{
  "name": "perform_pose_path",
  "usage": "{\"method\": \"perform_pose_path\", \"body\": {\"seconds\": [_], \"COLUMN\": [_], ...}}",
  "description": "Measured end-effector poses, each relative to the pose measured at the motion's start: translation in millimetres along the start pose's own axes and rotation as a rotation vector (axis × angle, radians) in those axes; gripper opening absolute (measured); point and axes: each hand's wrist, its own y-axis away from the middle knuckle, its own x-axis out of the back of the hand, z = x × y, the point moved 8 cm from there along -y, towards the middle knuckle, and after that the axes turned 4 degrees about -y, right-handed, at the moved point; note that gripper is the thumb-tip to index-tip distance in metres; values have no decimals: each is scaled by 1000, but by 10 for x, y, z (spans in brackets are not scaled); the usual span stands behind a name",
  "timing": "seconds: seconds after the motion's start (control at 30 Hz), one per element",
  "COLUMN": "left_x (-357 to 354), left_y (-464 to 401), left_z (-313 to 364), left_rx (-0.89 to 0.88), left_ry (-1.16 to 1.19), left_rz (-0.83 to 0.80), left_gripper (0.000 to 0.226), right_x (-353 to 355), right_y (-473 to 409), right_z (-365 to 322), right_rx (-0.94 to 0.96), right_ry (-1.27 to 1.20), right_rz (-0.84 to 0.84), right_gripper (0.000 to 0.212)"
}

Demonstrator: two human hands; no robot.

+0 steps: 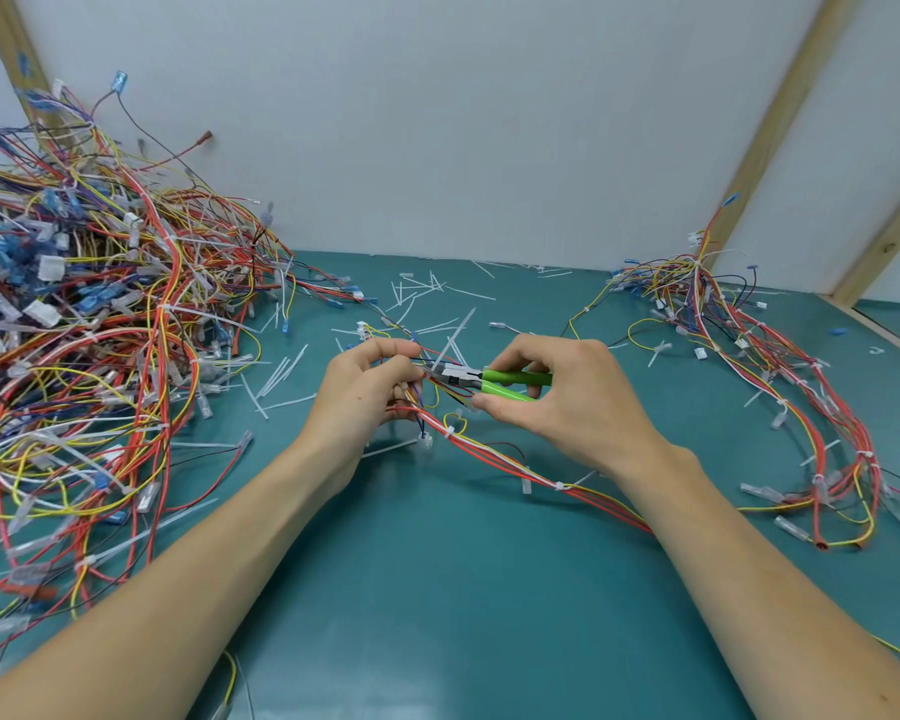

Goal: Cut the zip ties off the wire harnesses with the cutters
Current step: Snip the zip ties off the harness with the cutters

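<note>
left hand (367, 387) pinches wire harness (494, 454); right hand (557, 392) grips green cutters (489, 381).

- No text, label, brand, number or sign can be read anywhere in the head view.
- The green handles of the cutters (515, 384) show no print.
- The connectors in the pile of wire harnesses (89, 324) may carry markings, but they are too small and blurred to tell.

Green-handled cutters (494, 383) nose into red-yellow wire harness (494, 454), white zip ties (449, 432) on it
</note>
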Motion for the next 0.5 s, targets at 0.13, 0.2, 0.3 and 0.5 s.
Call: {"method": "perform_pose_path", "body": {"seconds": [0.13,0.2,0.3,0.5], "left_x": [5,7,5,0], "left_y": [-5,-5,-4,-7], "left_z": [-10,-10,-6,-8], "left_rx": [4,1,-5,-15], "left_ry": [8,10,14,12], "left_rz": [-1,-5,-10,-20], "left_gripper": [20,20,19,19], "right_x": [-1,-4,-8,-22], "right_y": [1,-1,-1,0], "right_z": [12,12,11,23], "right_rx": [-5,-2,0,-8], "right_ry": [22,28,24,5], "right_rz": [13,17,20,18], "right_gripper": [28,27,26,26]}}
